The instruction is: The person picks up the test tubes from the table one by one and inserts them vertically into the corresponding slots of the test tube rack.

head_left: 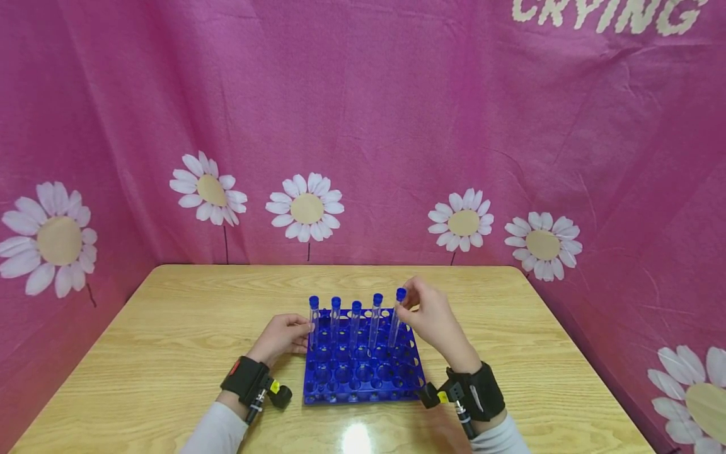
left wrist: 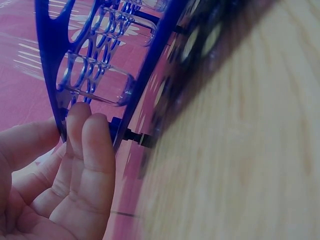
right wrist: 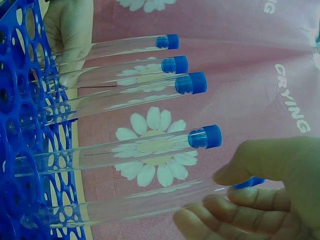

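A blue test tube rack (head_left: 363, 372) sits on the wooden table (head_left: 170, 328). Several clear tubes with blue caps stand in its far row. My right hand (head_left: 428, 315) pinches the top of the rightmost tube (head_left: 396, 321) near its blue cap (head_left: 401, 294); the right wrist view shows the fingers (right wrist: 260, 200) around that tube (right wrist: 135, 205). My left hand (head_left: 280, 337) holds the rack's left edge beside the leftmost tube (head_left: 314, 321); in the left wrist view its fingertips (left wrist: 87, 135) press on the rack's rim (left wrist: 55, 90).
Pink cloth with white daisies (head_left: 306, 207) hangs behind and beside the table. The table's right edge (head_left: 573, 340) runs close to the cloth. Bare wood lies left, right and beyond the rack.
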Demonstrator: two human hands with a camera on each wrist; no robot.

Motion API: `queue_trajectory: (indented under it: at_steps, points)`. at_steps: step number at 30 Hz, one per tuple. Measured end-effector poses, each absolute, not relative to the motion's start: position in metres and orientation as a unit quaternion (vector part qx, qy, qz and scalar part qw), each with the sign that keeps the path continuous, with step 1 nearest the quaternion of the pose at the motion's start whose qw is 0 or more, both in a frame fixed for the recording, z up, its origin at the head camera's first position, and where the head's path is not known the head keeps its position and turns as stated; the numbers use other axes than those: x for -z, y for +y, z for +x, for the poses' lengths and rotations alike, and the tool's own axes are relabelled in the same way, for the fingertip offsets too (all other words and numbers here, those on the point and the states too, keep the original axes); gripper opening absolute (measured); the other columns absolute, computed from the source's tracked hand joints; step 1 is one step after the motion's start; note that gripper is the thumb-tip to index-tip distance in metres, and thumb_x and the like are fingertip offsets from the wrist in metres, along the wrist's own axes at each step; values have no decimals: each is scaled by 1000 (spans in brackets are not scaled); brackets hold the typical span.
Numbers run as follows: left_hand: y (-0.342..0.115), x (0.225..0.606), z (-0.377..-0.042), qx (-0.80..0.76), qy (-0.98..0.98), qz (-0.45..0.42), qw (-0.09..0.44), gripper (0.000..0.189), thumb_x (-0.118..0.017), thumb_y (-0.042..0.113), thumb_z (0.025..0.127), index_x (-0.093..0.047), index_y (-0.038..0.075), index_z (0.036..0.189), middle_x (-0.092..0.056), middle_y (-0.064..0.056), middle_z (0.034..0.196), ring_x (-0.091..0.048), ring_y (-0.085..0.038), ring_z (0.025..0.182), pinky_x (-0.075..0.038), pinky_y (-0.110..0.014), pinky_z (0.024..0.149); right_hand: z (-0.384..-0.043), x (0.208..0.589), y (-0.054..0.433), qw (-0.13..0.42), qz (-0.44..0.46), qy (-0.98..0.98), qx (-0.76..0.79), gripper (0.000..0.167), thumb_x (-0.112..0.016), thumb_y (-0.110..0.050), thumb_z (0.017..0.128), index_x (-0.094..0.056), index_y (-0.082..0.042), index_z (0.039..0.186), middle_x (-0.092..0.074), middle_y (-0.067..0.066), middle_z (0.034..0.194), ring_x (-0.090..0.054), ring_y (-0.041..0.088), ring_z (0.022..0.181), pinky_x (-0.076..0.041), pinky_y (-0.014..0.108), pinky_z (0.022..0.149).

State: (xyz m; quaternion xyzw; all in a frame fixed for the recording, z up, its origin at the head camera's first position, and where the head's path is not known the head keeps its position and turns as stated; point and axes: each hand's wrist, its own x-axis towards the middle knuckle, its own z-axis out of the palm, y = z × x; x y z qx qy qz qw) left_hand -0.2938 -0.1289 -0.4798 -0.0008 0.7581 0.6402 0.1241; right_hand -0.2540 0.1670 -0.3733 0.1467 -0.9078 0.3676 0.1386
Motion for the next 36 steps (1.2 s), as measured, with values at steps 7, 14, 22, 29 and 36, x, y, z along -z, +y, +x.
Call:
queue_trajectory:
  at_steps: [7, 14, 22, 29, 36]
  points:
    - [-128, 481, -295, -638, 760, -1, 125, 20, -57, 9, 96, -64, -7, 107, -65, -5, 76, -63, -14, 65, -60, -31, 63, -255, 375, 167, 95, 148, -920, -350, 23, -70, -4, 80, -58, -2, 99, -67, 7, 81, -63, 16, 75, -50, 23, 60]
    - [-127, 481, -296, -636, 761, -5, 127, 20, -57, 9, 97, -64, -7, 108, -64, -5, 77, -62, -14, 65, -60, -31, 64, -256, 376, 168, 74, 138, -925, -348, 27, -71, -5, 81, -58, -1, 105, -68, 7, 83, -63, 15, 76, -51, 24, 60]
    - [-127, 483, -296, -639, 760, -7, 121, 19, -57, 9, 96, -64, -6, 106, -65, -6, 78, -62, -15, 66, -61, -32, 64, -253, 372, 173, 58, 145, -927, -340, 23, -71, -9, 85, -58, -4, 103, -68, 6, 86, -64, 15, 79, -54, 26, 64]
    - [-127, 482, -294, -639, 759, -3, 123, 20, -57, 9, 97, -64, -7, 107, -63, -5, 77, -62, -14, 65, -60, -31, 63, -252, 364, 191, 62, 150, -926, -342, 18, -70, -10, 87, -56, -5, 97, -65, 7, 87, -62, 17, 81, -50, 26, 64]
    - [-128, 480, -294, -638, 760, 0, 124, 21, -56, 9, 97, -63, -7, 108, -63, -5, 76, -62, -13, 65, -61, -31, 64, -260, 366, 218, 73, 123, -930, -339, 20, -70, -13, 88, -57, -3, 98, -66, 9, 87, -62, 18, 81, -49, 27, 66]
